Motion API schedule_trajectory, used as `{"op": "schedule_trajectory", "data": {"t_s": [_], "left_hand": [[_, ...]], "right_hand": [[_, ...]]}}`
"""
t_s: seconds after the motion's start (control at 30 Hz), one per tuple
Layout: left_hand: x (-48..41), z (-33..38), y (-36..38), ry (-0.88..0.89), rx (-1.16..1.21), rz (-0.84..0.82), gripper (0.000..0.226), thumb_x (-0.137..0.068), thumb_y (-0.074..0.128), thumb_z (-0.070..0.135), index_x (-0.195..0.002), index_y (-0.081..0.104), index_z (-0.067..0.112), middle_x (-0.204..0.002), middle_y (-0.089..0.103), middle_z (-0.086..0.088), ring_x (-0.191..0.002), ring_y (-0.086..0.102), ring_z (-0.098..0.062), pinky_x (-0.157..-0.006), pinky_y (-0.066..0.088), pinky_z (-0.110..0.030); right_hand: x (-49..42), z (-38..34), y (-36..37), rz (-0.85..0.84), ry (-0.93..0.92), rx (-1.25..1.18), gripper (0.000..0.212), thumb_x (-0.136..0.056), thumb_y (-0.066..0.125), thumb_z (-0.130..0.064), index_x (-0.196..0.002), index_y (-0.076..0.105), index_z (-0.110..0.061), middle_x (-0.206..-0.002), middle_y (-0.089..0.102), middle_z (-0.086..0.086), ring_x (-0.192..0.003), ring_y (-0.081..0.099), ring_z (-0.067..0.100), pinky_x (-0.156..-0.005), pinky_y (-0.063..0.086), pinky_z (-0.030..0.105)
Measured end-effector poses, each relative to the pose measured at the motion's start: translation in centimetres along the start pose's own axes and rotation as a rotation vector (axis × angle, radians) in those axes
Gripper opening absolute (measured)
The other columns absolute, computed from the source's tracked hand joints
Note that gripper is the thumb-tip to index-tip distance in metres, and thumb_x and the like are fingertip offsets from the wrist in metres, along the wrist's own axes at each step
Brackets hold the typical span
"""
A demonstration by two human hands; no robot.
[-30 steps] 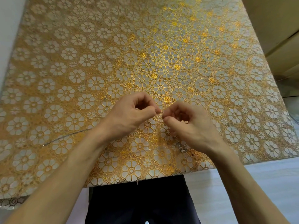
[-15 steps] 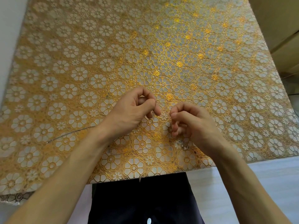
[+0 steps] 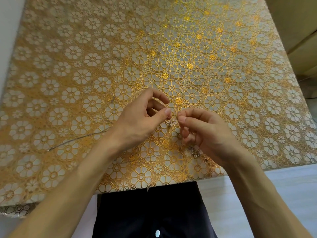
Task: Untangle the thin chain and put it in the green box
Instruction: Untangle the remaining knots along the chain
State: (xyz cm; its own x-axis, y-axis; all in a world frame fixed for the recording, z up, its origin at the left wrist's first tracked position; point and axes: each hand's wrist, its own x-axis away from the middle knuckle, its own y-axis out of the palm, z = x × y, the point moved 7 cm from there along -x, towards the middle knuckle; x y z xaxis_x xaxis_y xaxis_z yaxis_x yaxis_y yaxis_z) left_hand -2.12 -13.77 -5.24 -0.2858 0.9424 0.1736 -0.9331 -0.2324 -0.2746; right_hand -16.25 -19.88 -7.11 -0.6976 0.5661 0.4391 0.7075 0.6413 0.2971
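Note:
A thin silver chain (image 3: 75, 138) trails left across the gold flowered tablecloth (image 3: 120, 48) and runs under my left forearm. Its tangled part (image 3: 194, 152) lies bunched below my right hand, and a small bit (image 3: 169, 124) hangs between the two hands. My left hand (image 3: 142, 117) pinches the chain between thumb and forefinger. My right hand (image 3: 204, 133) pinches it close by, fingers curled. The two pinches sit a few centimetres apart above the cloth. No green box is in view.
The table's near edge (image 3: 154, 186) runs just in front of my dark trousers (image 3: 151, 213). A pale wall (image 3: 8, 23) borders the left side. Beige cardboard-like panels (image 3: 295, 31) stand at the right, with light floor (image 3: 283, 186) below them.
My hands have drawn slightly apart and my left forefinger has lifted. The view has shifted a little, and the hands sit higher over the cloth.

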Motion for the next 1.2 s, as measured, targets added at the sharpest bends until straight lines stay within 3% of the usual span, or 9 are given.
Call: {"op": "schedule_trajectory", "data": {"t_s": [0.17, 0.4, 0.53, 0.63, 0.73, 0.9, 1.0, 1.1, 1.2], "left_hand": [[0.0, 0.6, -0.5, 0.058, -0.144, 0.09, 0.019, -0.095, 0.068, 0.028, -0.108, 0.054, 0.029, -0.089, 0.073, 0.008, -0.068, 0.06, -0.007, -0.061, 0.043, -0.015], [0.6, 3.7, -1.0, 0.433, -0.686, 0.244, 0.02, -0.099, 0.059, 0.019, -0.119, 0.056, 0.015, -0.094, 0.064, 0.009, -0.069, 0.045, -0.002, -0.056, 0.047, -0.027], [0.8, 4.2, -0.2, 0.604, -0.896, 0.196, 0.026, -0.1, 0.055, 0.017, -0.125, 0.061, 0.009, -0.099, 0.068, -0.004, -0.084, 0.062, -0.018, -0.065, 0.053, -0.032], [0.7, 3.6, -0.9, 0.52, -0.786, 0.21, 0.025, -0.099, 0.06, 0.02, -0.123, 0.065, 0.015, -0.101, 0.069, 0.004, -0.084, 0.05, -0.002, -0.076, 0.047, -0.02], [0.7, 3.0, -2.3, 0.323, -0.509, 0.247, 0.021, -0.097, 0.064, 0.023, -0.117, 0.07, 0.025, -0.091, 0.067, 0.017, -0.074, 0.052, -0.003, -0.071, 0.041, -0.01], [1.0, 1.9, -2.6, 0.029, 0.04, 0.173, 0.018, -0.094, 0.069, 0.022, -0.11, 0.067, 0.028, -0.088, 0.076, 0.007, -0.078, 0.066, -0.006, -0.072, 0.046, -0.025], [1.6, 2.4, -1.4, 0.017, 0.075, 0.126, 0.016, -0.092, 0.072, 0.024, -0.105, 0.063, 0.026, -0.087, 0.077, 0.005, -0.074, 0.065, -0.006, -0.069, 0.044, -0.023], [2.3, 2.2, 0.7, -0.034, 0.064, 0.033, 0.018, -0.092, 0.072, 0.025, -0.105, 0.061, 0.03, -0.086, 0.077, 0.009, -0.07, 0.063, -0.005, -0.064, 0.043, -0.015], [2.7, 1.5, 2.2, -0.061, 0.047, -0.037, 0.02, -0.091, 0.072, 0.024, -0.105, 0.059, 0.03, -0.086, 0.077, 0.012, -0.07, 0.064, -0.003, -0.064, 0.043, -0.013]], "right_hand": [[0.1, -0.2, -0.4, 0.018, -0.013, -0.035, 0.007, -0.08, 0.072, -0.012, -0.085, 0.067, -0.011, -0.071, 0.057, -0.001, -0.059, 0.053, 0.011, -0.05, 0.05, 0.021], [0.0, -0.8, -0.9, 0.034, -0.039, 0.061, 0.005, -0.078, 0.061, -0.011, -0.076, 0.065, -0.013, -0.067, 0.055, 0.0, -0.059, 0.052, 0.013, -0.049, 0.049, 0.021], [0.0, -1.7, -0.4, 0.0, -0.063, 0.054, 0.009, -0.076, 0.055, -0.008, -0.074, 0.061, -0.014, -0.07, 0.052, 0.003, -0.06, 0.051, 0.014, -0.051, 0.048, 0.023], [-0.1, -1.9, -0.3, 0.005, -0.067, 0.026, 0.005, -0.077, 0.057, -0.01, -0.076, 0.061, -0.013, -0.076, 0.053, 0.003, -0.061, 0.052, 0.013, -0.051, 0.049, 0.022], [-0.2, -1.6, -0.6, 0.035, -0.063, 0.033, 0.002, -0.077, 0.061, -0.013, -0.078, 0.061, -0.012, -0.085, 0.062, 0.004, -0.06, 0.054, 0.011, -0.052, 0.048, 0.021], [0.0, -1.4, -0.8, 0.07, -0.061, 0.12, 0.011, -0.091, 0.064, -0.005, -0.085, 0.061, -0.013, -0.082, 0.063, 0.001, -0.06, 0.05, 0.01, -0.054, 0.044, 0.02], [0.3, -1.8, -1.4, 0.131, -0.083, 0.216, 0.014, -0.095, 0.062, -0.008, -0.086, 0.064, -0.019, -0.073, 0.055, -0.002, -0.054, 0.044, 0.01, -0.05, 0.04, 0.022], [0.5, -1.9, -1.7, 0.142, -0.048, 0.155, 0.011, -0.096, 0.059, -0.009, -0.089, 0.06, -0.018, -0.077, 0.067, 0.005, -0.05, 0.047, 0.012, -0.045, 0.043, 0.022], [0.8, -1.8, -2.0, 0.136, -0.026, 0.017, 0.015, -0.098, 0.051, -0.006, -0.087, 0.056, -0.015, -0.09, 0.073, 0.01, -0.065, 0.061, 0.017, -0.058, 0.053, 0.026]]}}
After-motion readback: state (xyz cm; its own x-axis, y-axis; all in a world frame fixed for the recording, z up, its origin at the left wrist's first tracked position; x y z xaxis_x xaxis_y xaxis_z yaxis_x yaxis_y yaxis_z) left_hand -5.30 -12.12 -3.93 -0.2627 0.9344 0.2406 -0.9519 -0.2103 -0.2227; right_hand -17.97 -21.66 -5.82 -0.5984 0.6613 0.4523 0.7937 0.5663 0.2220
